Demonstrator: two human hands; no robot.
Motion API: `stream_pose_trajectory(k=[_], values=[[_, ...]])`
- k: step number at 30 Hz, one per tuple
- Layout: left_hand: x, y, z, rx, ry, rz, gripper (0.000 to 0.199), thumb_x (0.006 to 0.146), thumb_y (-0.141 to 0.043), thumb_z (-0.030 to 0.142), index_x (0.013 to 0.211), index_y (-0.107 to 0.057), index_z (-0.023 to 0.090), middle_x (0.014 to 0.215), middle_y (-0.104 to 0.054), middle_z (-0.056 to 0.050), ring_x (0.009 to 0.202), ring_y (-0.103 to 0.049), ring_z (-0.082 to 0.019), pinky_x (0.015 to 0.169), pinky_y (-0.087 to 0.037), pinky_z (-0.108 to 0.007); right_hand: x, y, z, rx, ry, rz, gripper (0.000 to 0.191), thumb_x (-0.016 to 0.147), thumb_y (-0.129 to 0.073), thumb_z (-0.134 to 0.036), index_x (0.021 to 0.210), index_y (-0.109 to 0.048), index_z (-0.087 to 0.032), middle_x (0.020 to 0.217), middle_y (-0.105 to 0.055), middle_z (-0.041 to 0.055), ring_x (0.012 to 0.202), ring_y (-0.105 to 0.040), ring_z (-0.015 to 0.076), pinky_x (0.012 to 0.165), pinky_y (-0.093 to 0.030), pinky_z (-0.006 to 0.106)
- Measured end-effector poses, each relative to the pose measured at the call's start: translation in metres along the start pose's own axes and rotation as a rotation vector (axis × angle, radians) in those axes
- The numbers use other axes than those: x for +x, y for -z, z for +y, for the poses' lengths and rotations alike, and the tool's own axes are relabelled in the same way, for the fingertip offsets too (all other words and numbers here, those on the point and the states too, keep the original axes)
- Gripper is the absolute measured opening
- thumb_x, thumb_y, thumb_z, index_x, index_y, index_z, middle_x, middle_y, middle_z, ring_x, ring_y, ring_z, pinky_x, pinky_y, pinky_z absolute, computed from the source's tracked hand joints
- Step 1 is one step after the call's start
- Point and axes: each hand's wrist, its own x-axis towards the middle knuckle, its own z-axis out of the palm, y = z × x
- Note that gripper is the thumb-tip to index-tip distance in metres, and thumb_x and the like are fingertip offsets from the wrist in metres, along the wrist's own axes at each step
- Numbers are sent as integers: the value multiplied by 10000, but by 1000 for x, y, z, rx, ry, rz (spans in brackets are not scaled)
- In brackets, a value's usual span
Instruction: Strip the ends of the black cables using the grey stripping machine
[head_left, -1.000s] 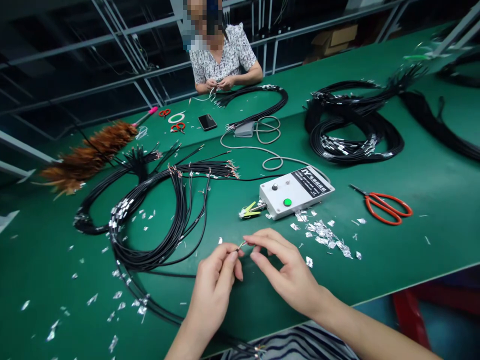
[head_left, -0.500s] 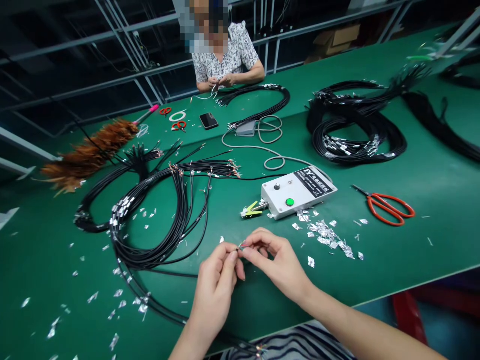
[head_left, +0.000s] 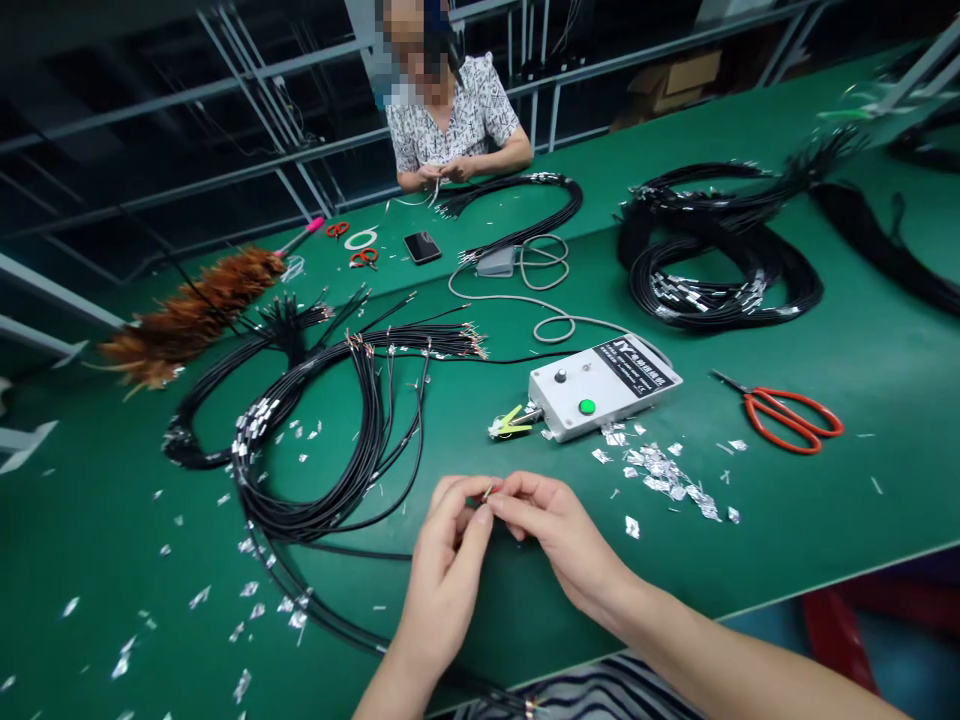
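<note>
My left hand (head_left: pixel 448 560) is closed in a pinch on the end of a black cable (head_left: pixel 360 552), which runs in from the left behind it. Close against it, my right hand (head_left: pixel 562 535) pinches the thin wire ends (head_left: pixel 488 492) sticking out of that cable. The fingertips of both hands nearly meet and cover most of the wires. Left of my hands lies a looped bundle of black cables (head_left: pixel 259 500) with bare copper-coloured ends. Beyond my fingers stands a white control box (head_left: pixel 566 395) with a green button and a yellow-green clip (head_left: pixel 511 424) at its left end.
Red-handled scissors (head_left: pixel 795 420) lie at right, near silver foil scraps (head_left: pixel 660 470). More foil bits litter the left side. A large black cable coil (head_left: pixel 720 310) is at back right. A feather duster (head_left: pixel 195 310) and phone (head_left: pixel 422 247) lie farther off. A co-worker (head_left: pixel 457 130) sits opposite.
Both hands have drawn closer together at the cable end, with the fingertips now almost touching. The view has shifted slightly. The co-worker's hands have moved a little.
</note>
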Motion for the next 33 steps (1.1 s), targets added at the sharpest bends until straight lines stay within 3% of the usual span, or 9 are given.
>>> stream_pose_trajectory(k=[3,7,12,18,22,24,27,30,33], values=[[5,-2,-1,-108,34,-20,145,821,-692,326,856,-679,186,919,-548,-19,645,-558,-87,578,-453,-204,1,5,1,-75,13,-20,264,661,-742,-392,678,-620,-159,580,-512,-37,559,-399,98,558,-305,238],[5,-8,-7,-205,121,85,203,831,-681,371,835,-617,178,761,-492,35,461,-397,-25,450,-298,-181,3,11,1,-220,129,-88,249,744,-683,-398,693,-607,-167,615,-539,-19,578,-461,119,569,-366,254],[5,-12,-8,-66,46,133,248,858,-635,409,810,-572,174,726,-493,32,517,-407,-55,483,-312,-189,3,24,-7,-536,423,-53,169,863,-592,-280,731,-628,-183,756,-573,3,677,-540,137,636,-420,265],[16,-9,-2,-69,112,20,304,832,-630,457,770,-535,174,538,-381,73,494,-356,-78,471,-288,-189,4,39,-25,-1195,867,-26,119,933,-624,-263,1004,-658,-174,942,-680,39,730,-592,155,695,-345,305],[23,-7,-4,-14,110,-30,314,828,-625,460,747,-524,174,534,-380,73,475,-331,-73,450,-255,-185,13,42,-31,-1423,1110,-100,205,990,-548,-220,827,-668,-187,807,-688,5,731,-584,157,677,-282,316],[29,-7,-6,2,89,-21,304,827,-624,445,737,-522,173,523,-376,74,467,-326,-72,442,-243,-182,22,47,-38,-1483,1135,-111,202,984,-564,-216,815,-673,-194,802,-693,-3,747,-583,160,681,-275,318],[43,-8,-11,-18,64,16,288,811,-633,427,729,-517,177,516,-371,77,450,-326,-69,427,-230,-177,41,54,-52,-1627,1089,-23,66,902,-698,-246,914,-682,-184,946,-714,25,892,-587,203,722,-283,328],[60,-9,-16,-39,51,37,279,791,-645,414,722,-508,180,547,-392,72,435,-331,-59,415,-229,-173,60,55,-63,-1855,980,-18,238,823,-787,-271,1003,-675,-162,1100,-695,71,1017,-546,249,769,-277,348],[73,-11,-22,-51,39,59,286,772,-656,413,706,-498,184,571,-406,69,426,-341,-53,409,-239,-172,72,51,-67,-1999,887,-101,59,873,-721,-218,881,-680,-176,964,-707,50,977,-538,234,753,-259,355]])
